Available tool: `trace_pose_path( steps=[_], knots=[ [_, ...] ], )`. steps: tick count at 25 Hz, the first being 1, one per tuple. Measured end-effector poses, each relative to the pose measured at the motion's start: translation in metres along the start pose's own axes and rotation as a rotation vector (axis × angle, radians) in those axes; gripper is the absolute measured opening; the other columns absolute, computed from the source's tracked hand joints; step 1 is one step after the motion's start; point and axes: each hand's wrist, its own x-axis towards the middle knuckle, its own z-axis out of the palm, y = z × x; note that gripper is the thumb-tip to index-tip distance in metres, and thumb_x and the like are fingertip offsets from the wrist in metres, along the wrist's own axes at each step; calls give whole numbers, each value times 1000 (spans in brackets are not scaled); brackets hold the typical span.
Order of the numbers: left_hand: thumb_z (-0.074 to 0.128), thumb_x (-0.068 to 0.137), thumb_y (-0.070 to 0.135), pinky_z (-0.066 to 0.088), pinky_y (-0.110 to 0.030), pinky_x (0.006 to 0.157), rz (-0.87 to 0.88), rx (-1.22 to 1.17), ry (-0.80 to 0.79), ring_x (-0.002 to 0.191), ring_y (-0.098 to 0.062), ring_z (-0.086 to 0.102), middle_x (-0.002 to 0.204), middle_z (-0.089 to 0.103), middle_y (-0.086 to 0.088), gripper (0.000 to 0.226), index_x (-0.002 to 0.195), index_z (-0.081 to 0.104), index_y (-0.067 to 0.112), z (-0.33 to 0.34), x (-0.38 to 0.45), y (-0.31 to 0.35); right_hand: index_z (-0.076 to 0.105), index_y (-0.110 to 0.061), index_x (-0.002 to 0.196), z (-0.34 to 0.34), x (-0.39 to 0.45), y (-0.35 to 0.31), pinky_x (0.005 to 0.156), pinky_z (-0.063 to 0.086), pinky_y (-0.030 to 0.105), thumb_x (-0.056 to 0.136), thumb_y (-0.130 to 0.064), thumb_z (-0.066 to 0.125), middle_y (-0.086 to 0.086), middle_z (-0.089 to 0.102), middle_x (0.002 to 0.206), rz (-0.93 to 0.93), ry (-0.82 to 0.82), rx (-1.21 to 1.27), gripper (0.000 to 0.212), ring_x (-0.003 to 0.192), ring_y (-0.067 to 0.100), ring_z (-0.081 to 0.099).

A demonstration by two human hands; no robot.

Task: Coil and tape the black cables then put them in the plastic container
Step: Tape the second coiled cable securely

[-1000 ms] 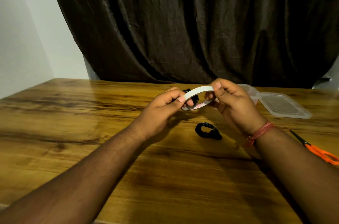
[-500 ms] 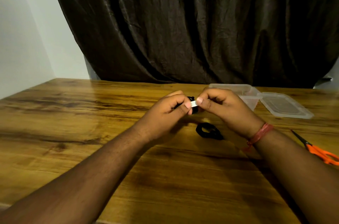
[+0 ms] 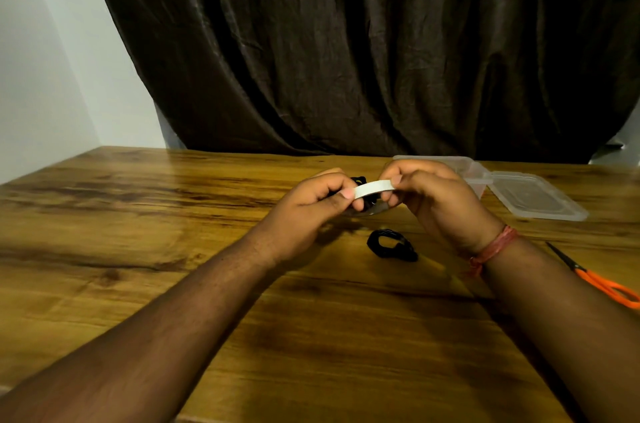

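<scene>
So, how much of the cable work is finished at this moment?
One coiled cable already lies on the table. The left hand and right hand stretch a white tape strip beside a second black cable. Still left: putting them into the plastic container.

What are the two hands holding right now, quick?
Left hand: pinches one end of the white tape strip, with a black cable behind it.
Right hand: pinches the strip's other end.

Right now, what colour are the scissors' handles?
Orange, on the scissors at the table's right edge, in the head view.
</scene>
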Motion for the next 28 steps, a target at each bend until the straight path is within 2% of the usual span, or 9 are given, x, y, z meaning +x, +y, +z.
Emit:
trace_pose_path(
  steps=[4, 6, 9, 13, 16, 20, 22, 26, 28],
  knots=[
    [47, 93, 27, 39, -30, 75, 25, 207, 11, 82, -14, 50, 87, 50, 4, 18, 82, 62, 26, 0, 0, 1, 64, -2, 75, 5, -3, -2, 69, 44, 20, 91, -12, 54, -7, 62, 67, -46, -36, -263, 21, 70, 8, 55],
    [48, 93, 27, 39, -29, 74, 41, 241, 10, 82, -14, 51, 86, 51, 2, 18, 83, 62, 25, 0, 0, 1, 64, -1, 74, 8, -5, -2, 68, 43, 16, 95, -8, 56, -9, 61, 67, -71, -48, -309, 23, 69, 3, 55],
    [47, 93, 25, 39, -25, 74, 26, 142, 6, 83, -14, 51, 88, 50, -6, 18, 83, 63, 22, 2, 0, 2, 66, -3, 77, 6, -3, -2, 67, 44, 20, 95, -6, 51, 0, 62, 71, -37, -22, -227, 23, 70, 12, 54],
    [47, 93, 24, 41, -15, 76, -5, 10, -5, 84, -4, 53, 90, 51, 2, 19, 85, 64, 23, 2, -1, 1, 65, -9, 72, 3, 0, 0, 62, 42, 20, 84, -12, 47, -2, 62, 66, -4, 13, -79, 22, 64, 10, 51],
    [48, 93, 24, 42, -25, 81, -6, -25, 7, 88, -12, 54, 92, 52, 0, 20, 86, 66, 26, 1, 1, -3, 67, -20, 63, 2, 0, 2, 61, 39, 22, 80, -10, 45, -3, 61, 62, -20, 23, 10, 30, 61, 8, 49],
    [50, 93, 29, 40, -28, 80, 3, 13, 12, 88, -12, 53, 91, 53, 4, 18, 87, 66, 31, -1, 0, -4, 63, -13, 63, 2, 1, 2, 62, 38, 25, 80, -7, 44, -1, 58, 61, -21, 57, 97, 26, 61, 10, 48],
    [51, 92, 34, 39, -24, 77, 31, 121, 29, 86, -7, 52, 89, 52, 12, 15, 86, 64, 33, -1, 0, -3, 61, -8, 69, 0, -1, -2, 63, 41, 22, 83, -10, 45, -3, 58, 62, -22, 25, -56, 21, 63, 9, 51],
    [51, 92, 30, 39, -24, 74, 106, 429, 67, 86, -7, 50, 85, 49, 14, 10, 85, 59, 30, 0, 2, -3, 64, -16, 76, 9, -6, -5, 65, 38, 16, 85, -28, 54, -8, 57, 69, -148, 6, -845, 18, 72, 5, 50],
    [52, 91, 28, 39, -27, 74, 133, 512, 84, 87, -12, 49, 84, 48, 13, 9, 86, 60, 26, 1, 4, -3, 61, -18, 76, 14, -6, -7, 66, 34, 17, 86, -34, 56, -13, 51, 71, -228, 25, -1060, 20, 76, 5, 44]
  ],
)
